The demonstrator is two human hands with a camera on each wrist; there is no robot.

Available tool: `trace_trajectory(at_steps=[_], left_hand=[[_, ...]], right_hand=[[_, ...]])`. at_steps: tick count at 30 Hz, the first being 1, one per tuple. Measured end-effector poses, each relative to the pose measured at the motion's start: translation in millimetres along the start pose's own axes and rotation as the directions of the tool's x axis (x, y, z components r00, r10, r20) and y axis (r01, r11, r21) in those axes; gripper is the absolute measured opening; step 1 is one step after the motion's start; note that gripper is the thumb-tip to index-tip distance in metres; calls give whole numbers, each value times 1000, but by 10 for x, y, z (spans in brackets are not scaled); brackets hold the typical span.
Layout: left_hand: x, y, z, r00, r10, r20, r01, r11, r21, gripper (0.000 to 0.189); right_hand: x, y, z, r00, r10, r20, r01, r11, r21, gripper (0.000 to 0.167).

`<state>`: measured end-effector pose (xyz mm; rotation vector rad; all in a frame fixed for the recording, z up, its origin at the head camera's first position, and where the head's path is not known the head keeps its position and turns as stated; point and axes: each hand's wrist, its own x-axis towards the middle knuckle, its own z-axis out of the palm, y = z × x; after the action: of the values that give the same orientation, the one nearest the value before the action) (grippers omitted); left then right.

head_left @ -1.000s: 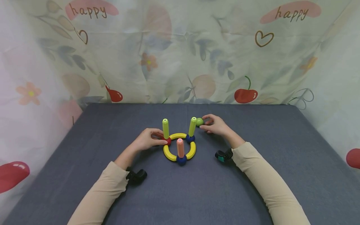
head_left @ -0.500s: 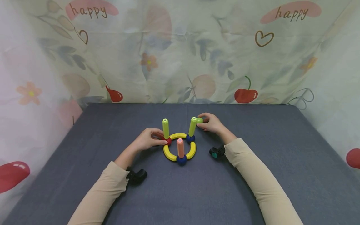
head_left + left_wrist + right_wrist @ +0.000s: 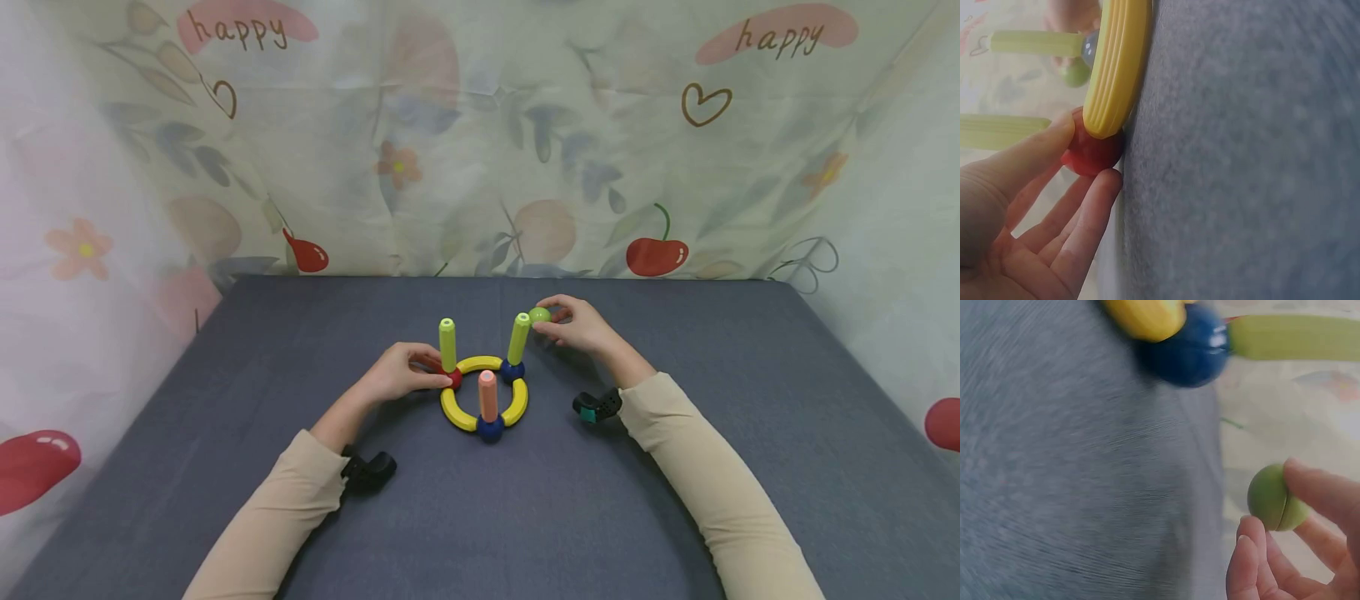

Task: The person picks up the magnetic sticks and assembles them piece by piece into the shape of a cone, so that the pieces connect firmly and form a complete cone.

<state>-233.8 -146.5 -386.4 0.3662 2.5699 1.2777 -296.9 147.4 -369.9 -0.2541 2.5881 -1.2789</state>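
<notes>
A ring of yellow curved bars (image 3: 459,412), joined by one red and two blue balls, lies on the dark cloth. My left hand (image 3: 397,371) pinches the red ball (image 3: 1094,153) between thumb and fingertips. Upright on the red ball stands a yellow-green rod (image 3: 447,344). Another yellow-green rod (image 3: 519,339) rises, slightly tilted, from the far blue ball (image 3: 512,371). The near blue ball (image 3: 491,428) bears a coral rod (image 3: 488,396). Behind the ring at right, my right hand (image 3: 581,325) holds a loose green ball (image 3: 1269,497) by thumb and fingers, raised beside the far rod's top.
Dark grey cloth (image 3: 480,517) covers the table. A patterned curtain (image 3: 465,150) hangs along the back edge and both sides. Black wrist devices (image 3: 367,472) are strapped under both sleeves.
My right hand first brought the green ball left to the far rod, then drew back right and slightly up. The ring has shifted slightly right, my left hand still on the red ball.
</notes>
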Motion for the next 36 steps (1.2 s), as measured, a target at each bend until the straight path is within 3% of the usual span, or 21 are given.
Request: trace_trajectory(at_steps=[13, 18, 26, 36], left_hand=[[0, 59, 67, 1000, 29, 1, -29, 999, 15, 28], [14, 77, 103, 999, 39, 3, -39, 999, 22, 27], [36, 99, 147, 999, 48, -2, -48, 998, 27, 27], [41, 134, 172, 999, 39, 4, -39, 998, 45, 28]], right_hand=[[-305, -163, -214, 993, -106, -41, 111, 986, 127, 47], [-422, -229, -237, 980, -191, -56, 197, 968, 155, 44], [-552, -331, -233, 958, -280, -68, 287, 947, 146, 41], [-586, -316, -191, 951, -306, -51, 310, 942, 128, 39]])
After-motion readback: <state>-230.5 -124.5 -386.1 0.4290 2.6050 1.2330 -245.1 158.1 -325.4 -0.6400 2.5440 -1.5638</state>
